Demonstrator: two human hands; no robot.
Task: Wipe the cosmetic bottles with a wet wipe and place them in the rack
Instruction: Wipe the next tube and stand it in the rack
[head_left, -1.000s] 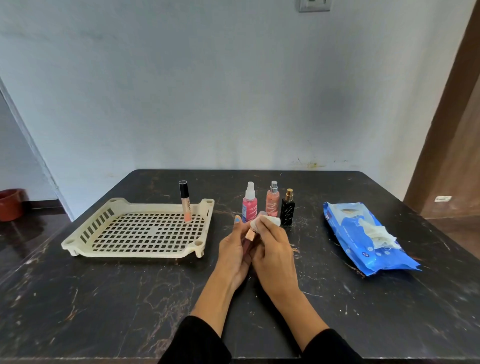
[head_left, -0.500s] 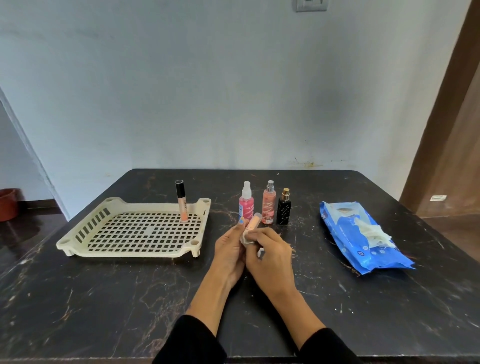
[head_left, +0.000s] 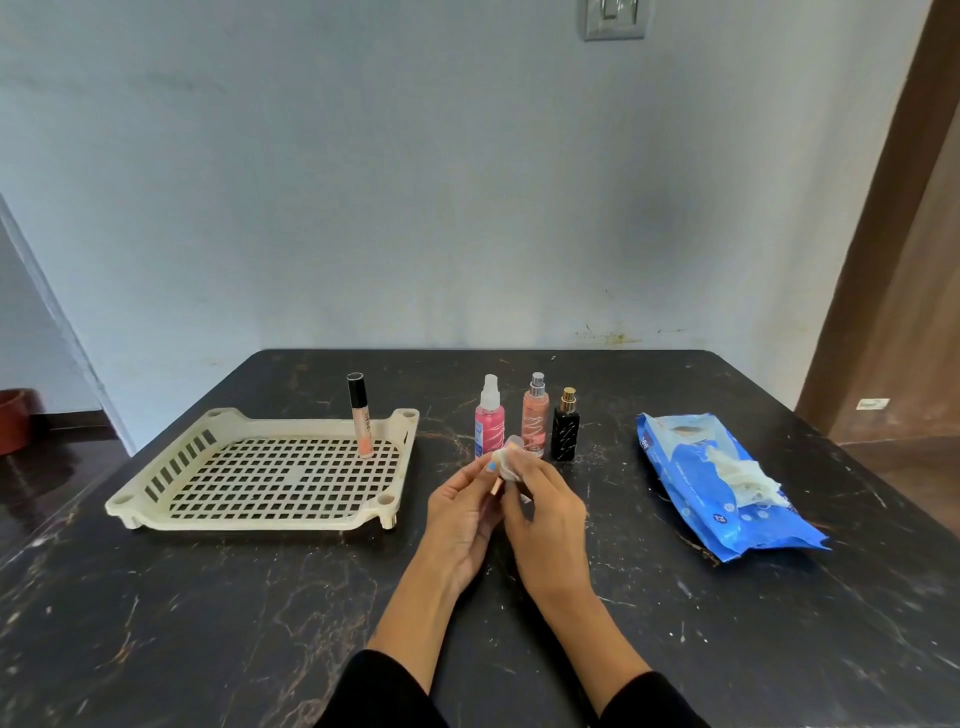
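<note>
Hands meet above the black marble table (head_left: 208, 597): left hand (head_left: 460, 512) grips a small peach tube (head_left: 497, 486); right hand (head_left: 545, 512) pinches a white wet wipe (head_left: 506, 464) around it (cream slotted plastic rack (head_left: 260, 470) lies left).
</note>
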